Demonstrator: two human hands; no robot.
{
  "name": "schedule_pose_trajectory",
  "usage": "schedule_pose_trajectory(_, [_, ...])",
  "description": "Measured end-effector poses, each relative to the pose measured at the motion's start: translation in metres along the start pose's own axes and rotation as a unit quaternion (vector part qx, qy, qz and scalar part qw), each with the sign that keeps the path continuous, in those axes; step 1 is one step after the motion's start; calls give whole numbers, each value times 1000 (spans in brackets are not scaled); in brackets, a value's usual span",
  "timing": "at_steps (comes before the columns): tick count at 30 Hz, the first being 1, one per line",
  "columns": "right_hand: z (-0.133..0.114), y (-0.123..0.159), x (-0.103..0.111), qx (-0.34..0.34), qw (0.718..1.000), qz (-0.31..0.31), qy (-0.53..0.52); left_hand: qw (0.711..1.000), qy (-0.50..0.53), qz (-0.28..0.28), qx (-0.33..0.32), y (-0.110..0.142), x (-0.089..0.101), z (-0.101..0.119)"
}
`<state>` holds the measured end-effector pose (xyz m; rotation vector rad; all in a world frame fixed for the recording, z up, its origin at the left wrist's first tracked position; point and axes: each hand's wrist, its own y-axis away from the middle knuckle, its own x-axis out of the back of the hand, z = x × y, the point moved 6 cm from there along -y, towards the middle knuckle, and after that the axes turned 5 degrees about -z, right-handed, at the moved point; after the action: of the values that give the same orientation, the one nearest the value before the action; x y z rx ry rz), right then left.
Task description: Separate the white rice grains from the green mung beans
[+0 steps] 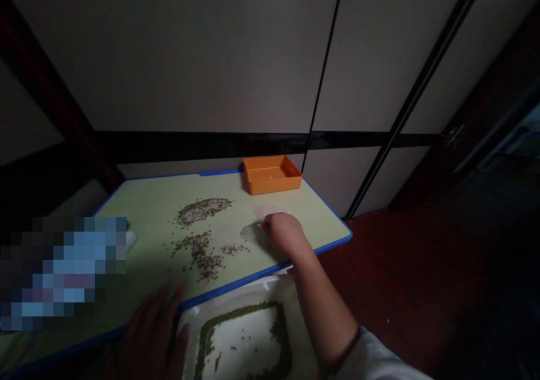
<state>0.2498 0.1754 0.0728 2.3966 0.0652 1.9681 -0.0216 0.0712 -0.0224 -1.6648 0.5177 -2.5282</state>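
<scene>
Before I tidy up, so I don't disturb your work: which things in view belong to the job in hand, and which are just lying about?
Seemingly in the job:
grains
basin
tray
clear thing in right hand

Probably lying about:
blurred object, too obscured to name
floor speck

The single head-mounted camera looks forward and down from the near side of the table [147,197]. The left hand [147,332] and the tub [223,332] sit close to the lens, cut by the lower frame edge; the right hand [284,231] is farther off, near centre. Cabinet panels [202,59] fill the upper background. The wide view takes in the floor [379,267] at right.
</scene>
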Motion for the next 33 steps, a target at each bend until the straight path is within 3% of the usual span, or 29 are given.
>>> schedule_pose_trajectory(7, [-21,6,0,87,996,-23,-12,997,13,-65,39,-4,-1,-8])
schedule_pose_trajectory(10, [-23,11,3,107,993,-36,-26,997,6,-62,44,-5,2,-5])
schedule_pose_trajectory(19, [-13,15,8,102,993,-32,-48,997,7,-67,49,-3,7,3])
schedule_pose_trajectory(26, [-14,15,1,160,981,-49,-96,998,11,-52,43,-2,6,6])
schedule_pose_trajectory(33, [5,14,4,140,983,-24,-121,995,19,-69,64,-3,6,6])
